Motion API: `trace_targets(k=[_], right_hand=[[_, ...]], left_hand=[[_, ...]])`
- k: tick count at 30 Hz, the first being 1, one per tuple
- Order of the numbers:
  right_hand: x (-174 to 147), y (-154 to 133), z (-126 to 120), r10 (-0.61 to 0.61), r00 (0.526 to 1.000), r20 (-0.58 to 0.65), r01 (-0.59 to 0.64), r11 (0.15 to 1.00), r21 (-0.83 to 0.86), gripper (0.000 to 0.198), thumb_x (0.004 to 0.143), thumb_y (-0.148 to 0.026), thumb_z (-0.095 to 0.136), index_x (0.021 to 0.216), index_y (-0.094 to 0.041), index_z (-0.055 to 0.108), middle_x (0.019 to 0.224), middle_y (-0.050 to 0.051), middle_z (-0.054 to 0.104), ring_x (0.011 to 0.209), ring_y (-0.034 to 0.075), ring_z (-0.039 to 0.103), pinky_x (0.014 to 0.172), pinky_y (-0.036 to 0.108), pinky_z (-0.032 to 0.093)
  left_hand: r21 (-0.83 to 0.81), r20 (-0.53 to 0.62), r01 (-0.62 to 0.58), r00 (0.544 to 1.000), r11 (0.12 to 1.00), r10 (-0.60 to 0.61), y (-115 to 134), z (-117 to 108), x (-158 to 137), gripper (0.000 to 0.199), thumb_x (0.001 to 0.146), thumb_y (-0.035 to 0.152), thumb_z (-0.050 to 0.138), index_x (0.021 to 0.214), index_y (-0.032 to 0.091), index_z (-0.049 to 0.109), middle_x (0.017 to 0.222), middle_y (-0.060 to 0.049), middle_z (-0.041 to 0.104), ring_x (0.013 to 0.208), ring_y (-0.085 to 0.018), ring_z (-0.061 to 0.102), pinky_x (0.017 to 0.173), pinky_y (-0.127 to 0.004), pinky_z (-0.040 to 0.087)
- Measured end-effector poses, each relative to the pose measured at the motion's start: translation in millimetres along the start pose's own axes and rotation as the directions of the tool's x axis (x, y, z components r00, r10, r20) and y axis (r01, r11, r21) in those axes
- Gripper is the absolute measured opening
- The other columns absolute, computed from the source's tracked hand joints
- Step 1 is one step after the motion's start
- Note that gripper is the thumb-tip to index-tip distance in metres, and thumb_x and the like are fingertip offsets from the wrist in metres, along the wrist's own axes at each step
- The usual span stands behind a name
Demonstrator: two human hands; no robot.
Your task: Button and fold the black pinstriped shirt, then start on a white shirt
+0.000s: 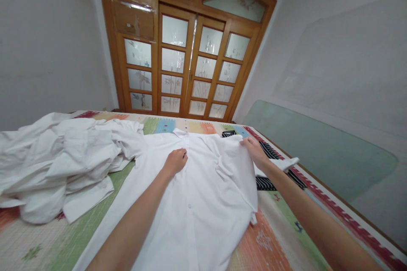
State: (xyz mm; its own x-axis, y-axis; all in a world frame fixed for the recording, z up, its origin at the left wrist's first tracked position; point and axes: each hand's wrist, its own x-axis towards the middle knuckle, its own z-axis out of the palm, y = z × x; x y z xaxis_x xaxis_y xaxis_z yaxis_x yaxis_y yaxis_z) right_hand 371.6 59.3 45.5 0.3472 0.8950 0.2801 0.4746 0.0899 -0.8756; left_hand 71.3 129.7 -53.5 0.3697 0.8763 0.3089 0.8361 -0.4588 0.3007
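Note:
A white button-up shirt (pixel 190 216) lies spread on the patterned bed cover, front side up, collar toward the far edge. Curled against the shirt's front, beside the button strip below the collar, my left hand (pixel 176 161) is closed on the cloth; its fingertips are mostly hidden. My right hand (pixel 252 149) pinches the shirt at its right shoulder, lifting that edge slightly. Creases run through the fabric between the two hands. Part of a white sleeve or cloth end sticks out beyond my right wrist.
A rumpled heap of white shirts (pixel 70 156) lies at the left. Black-and-white striped cloth (pixel 266 184) shows under and beside the shirt's right side. The patterned bed cover (pixel 270 237) reaches a wall at right. Wooden glass-paned doors (pixel 190 63) stand beyond.

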Motion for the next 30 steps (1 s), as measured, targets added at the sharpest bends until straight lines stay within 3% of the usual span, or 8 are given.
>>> trace_targets(k=[2,5,10,12,14,17,22,30], right_hand=[[-12.4,-11.4,17.1,-0.163,0.983,0.079,0.163,0.987,0.002,0.021,0.073,-0.039,0.057,0.066,-0.022,0.047,0.079,0.000,0.059,0.077,0.017,0.053,0.073,0.029,0.041],[-37.3,-26.1,40.8,-0.342,0.890,0.303,0.358,0.934,0.004,0.019,0.079,-0.038,0.057,0.072,-0.021,0.050,0.088,0.002,0.061,0.085,0.019,0.056,0.081,0.032,0.042],[-70.7,-34.5,65.7,-0.354,0.680,0.641,0.440,0.898,0.029,0.016,0.084,-0.030,0.060,0.097,-0.020,0.059,0.098,0.003,0.066,0.094,0.019,0.061,0.089,0.032,0.043],[-73.3,-29.5,71.6,-0.311,0.642,0.701,0.426,0.905,0.011,0.016,0.085,-0.030,0.060,0.098,-0.020,0.062,0.096,0.003,0.068,0.091,0.018,0.063,0.086,0.031,0.044],[-69.2,-20.6,76.4,-0.250,0.673,0.696,0.412,0.909,-0.071,0.013,0.086,-0.029,0.058,0.091,-0.019,0.065,0.090,0.003,0.070,0.084,0.018,0.064,0.080,0.029,0.046],[-53.9,-3.6,82.2,-0.204,0.784,0.586,0.425,0.865,-0.268,0.013,0.084,-0.024,0.057,0.081,-0.017,0.067,0.084,0.006,0.070,0.079,0.019,0.063,0.075,0.029,0.046],[-18.7,23.5,93.5,-0.166,0.891,0.422,0.350,0.844,-0.407,0.018,0.081,-0.021,0.059,0.093,-0.015,0.071,0.099,0.010,0.072,0.091,0.022,0.064,0.085,0.033,0.047],[41.1,50.7,123.9,-0.096,0.955,0.281,0.198,0.911,-0.362,0.034,0.084,-0.024,0.052,0.113,-0.016,0.068,0.121,0.012,0.067,0.109,0.025,0.063,0.098,0.039,0.046]], left_hand=[[-0.004,-0.002,-0.001,1.000,1.000,0.001,-0.3,0.3,0.2,0.021,0.090,0.019,0.045,0.097,0.020,0.065,0.102,-0.008,0.072,0.096,-0.021,0.066,0.082,-0.028,0.045],[-0.016,-0.013,-0.001,1.000,1.000,0.001,-0.9,1.4,0.6,0.021,0.090,0.018,0.046,0.098,0.019,0.065,0.103,-0.008,0.072,0.096,-0.021,0.066,0.082,-0.028,0.045],[-0.032,-0.028,-0.010,1.000,0.999,0.009,-1.1,2.1,0.3,0.021,0.089,0.017,0.047,0.098,0.019,0.066,0.103,-0.008,0.072,0.096,-0.021,0.066,0.082,-0.028,0.045],[-0.043,-0.035,-0.011,0.999,0.999,0.009,-1.1,2.0,0.1,0.022,0.088,0.016,0.047,0.098,0.020,0.066,0.102,-0.008,0.072,0.095,-0.021,0.066,0.082,-0.028,0.045],[-0.043,-0.039,-0.017,0.999,0.999,0.015,-1.0,2.2,0.1,0.021,0.089,0.016,0.047,0.097,0.019,0.066,0.101,-0.008,0.072,0.095,-0.021,0.066,0.082,-0.028,0.044],[-0.028,-0.044,-0.033,0.999,0.999,0.032,-0.8,3.3,0.6,0.022,0.093,0.020,0.044,0.093,0.019,0.065,0.099,-0.009,0.072,0.094,-0.021,0.066,0.081,-0.029,0.045],[-0.002,-0.057,-0.080,0.995,0.997,0.080,0.1,3.9,1.4,0.030,0.099,0.029,0.037,0.090,0.017,0.064,0.097,-0.011,0.071,0.095,-0.022,0.065,0.085,-0.032,0.045],[-0.099,-0.093,-0.225,0.972,0.969,0.216,1.1,-0.4,-1.4,0.032,0.099,0.038,0.040,0.093,0.021,0.066,0.102,-0.008,0.071,0.102,-0.022,0.062,0.088,-0.036,0.046]])
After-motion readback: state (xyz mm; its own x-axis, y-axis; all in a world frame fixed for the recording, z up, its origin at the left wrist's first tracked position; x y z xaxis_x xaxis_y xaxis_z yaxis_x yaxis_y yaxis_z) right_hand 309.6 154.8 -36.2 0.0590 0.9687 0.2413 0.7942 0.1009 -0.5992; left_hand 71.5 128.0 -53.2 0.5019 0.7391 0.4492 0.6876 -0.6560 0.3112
